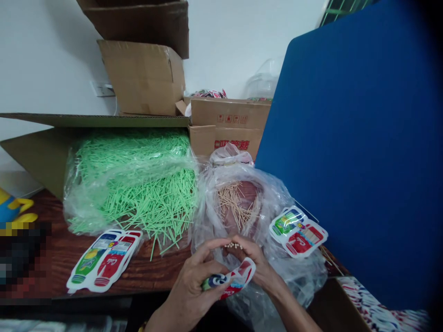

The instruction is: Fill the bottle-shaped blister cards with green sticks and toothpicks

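Note:
My left hand [194, 288] is closed around a small printed packet [230, 279] in red, blue and white, low in the middle of the view. My right hand [254, 263] pinches a little bundle of wooden toothpicks [233, 246] right above the packet's top edge. Both hands hover in front of a clear plastic bag [277, 198] with loose wooden toothpicks [237, 200] inside. A stack of printed packets [298, 231] lies on the bag at my right. More such packets [104, 260] lie on the wooden table [62, 251] to my left.
A clear bag heaped with green sticks [138, 180] spills from an open cardboard box [38, 147] on the left. More cardboard boxes [145, 78] stack behind, one with red print [230, 131]. A blue panel [356, 138] fills the right side. A yellow and blue toy [12, 207] sits far left.

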`<state>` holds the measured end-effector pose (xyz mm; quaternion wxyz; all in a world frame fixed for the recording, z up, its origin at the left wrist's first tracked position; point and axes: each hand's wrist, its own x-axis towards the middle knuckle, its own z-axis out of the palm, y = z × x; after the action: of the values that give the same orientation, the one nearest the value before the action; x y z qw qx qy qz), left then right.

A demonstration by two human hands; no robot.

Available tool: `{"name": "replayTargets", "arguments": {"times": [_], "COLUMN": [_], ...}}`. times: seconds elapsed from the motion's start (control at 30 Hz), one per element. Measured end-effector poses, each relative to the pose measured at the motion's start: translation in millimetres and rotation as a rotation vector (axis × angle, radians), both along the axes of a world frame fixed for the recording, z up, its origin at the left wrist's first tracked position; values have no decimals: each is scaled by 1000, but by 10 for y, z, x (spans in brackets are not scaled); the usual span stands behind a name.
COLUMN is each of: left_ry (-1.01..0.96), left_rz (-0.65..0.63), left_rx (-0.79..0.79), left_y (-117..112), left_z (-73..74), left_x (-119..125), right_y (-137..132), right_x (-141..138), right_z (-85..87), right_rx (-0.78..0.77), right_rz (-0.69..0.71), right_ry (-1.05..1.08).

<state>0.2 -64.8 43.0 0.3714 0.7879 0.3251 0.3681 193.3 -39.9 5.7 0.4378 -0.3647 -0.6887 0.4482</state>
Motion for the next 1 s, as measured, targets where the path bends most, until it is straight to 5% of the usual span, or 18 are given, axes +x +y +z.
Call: {"name": "replayTargets", "arguments": {"times": [1.0], "left_ry": [1], "left_rz": [-29], "left_rx": [-4], "left_y": [24], "left_z": [39], "left_x": [53], "right_y": [-20], "right_x": [-40], "right_z": [11], "right_rx": [-103], "right_rz": [75], "right_ry": [71]}}
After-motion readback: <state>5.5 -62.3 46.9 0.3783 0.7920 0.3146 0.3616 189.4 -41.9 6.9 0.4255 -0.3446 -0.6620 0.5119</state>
